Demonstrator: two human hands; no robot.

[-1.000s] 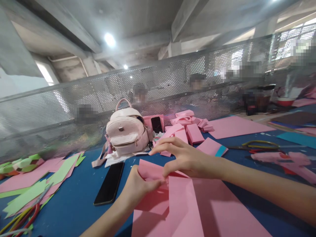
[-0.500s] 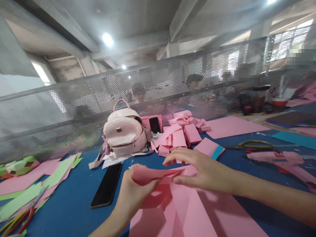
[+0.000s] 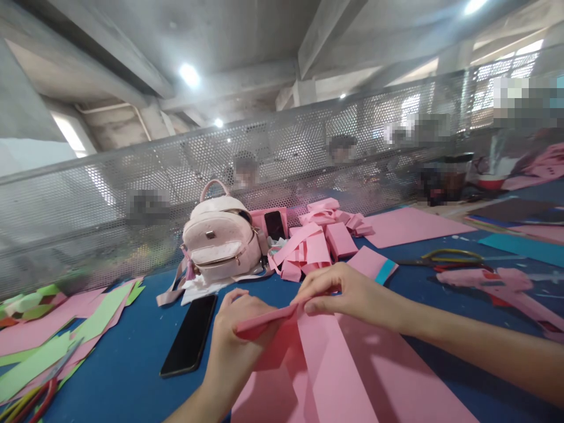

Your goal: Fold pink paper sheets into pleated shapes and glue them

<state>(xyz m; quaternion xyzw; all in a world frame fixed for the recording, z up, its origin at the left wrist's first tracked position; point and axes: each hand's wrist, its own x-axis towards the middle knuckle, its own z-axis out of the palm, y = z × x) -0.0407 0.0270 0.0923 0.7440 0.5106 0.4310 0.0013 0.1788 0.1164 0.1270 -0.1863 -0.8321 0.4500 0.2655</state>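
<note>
A large pink paper sheet (image 3: pixel 348 376) lies on the blue table in front of me, its far end folded up into a narrow flap. My left hand (image 3: pixel 235 341) pinches the left end of that folded flap between thumb and fingers. My right hand (image 3: pixel 348 294) pinches the right end of the same fold, fingers pressed together on it. Both hands hold the fold a little above the table.
A black phone (image 3: pixel 189 335) lies left of my hands. Behind stand a pale pink backpack (image 3: pixel 220 238), a pile of folded pink paper pieces (image 3: pixel 319 238) and a second phone (image 3: pixel 275 224). Scissors (image 3: pixel 453 258) lie right; green and pink scraps (image 3: pixel 66 329) left. A perforated metal screen (image 3: pixel 132 200) bounds the table; people sit beyond.
The paper's far end has been folded flatter into a narrow strip. Both hands have closed in on the fold, the right hand sliding slightly left and down.
</note>
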